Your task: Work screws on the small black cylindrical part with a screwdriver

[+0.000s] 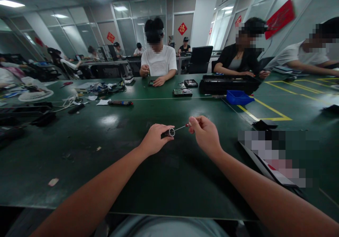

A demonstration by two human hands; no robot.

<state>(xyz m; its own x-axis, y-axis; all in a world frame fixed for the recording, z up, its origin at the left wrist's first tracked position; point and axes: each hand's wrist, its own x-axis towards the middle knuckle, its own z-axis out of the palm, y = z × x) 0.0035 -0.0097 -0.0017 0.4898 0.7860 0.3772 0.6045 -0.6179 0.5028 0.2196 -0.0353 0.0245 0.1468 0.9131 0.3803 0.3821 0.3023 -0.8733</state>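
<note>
Near the middle of the green table, my left hand (156,138) is closed round a small dark cylindrical part (166,133) with a bright ring (172,132) at its right end. My fingers cover most of its body. My right hand (205,133) grips the red handle of a screwdriver (180,128). Its thin metal shaft slants down to the left, and the tip reaches the ringed end of the part. Whether the tip sits on a screw there is too small to tell.
An electric screwdriver (120,103) lies ahead on the left. Two hard drives, one nearer (182,92), a long black housing (229,85) and a blue tray (239,97) stand farther back. Across the table, a person (159,60) works. A pale flat object (272,159) lies right of my forearm.
</note>
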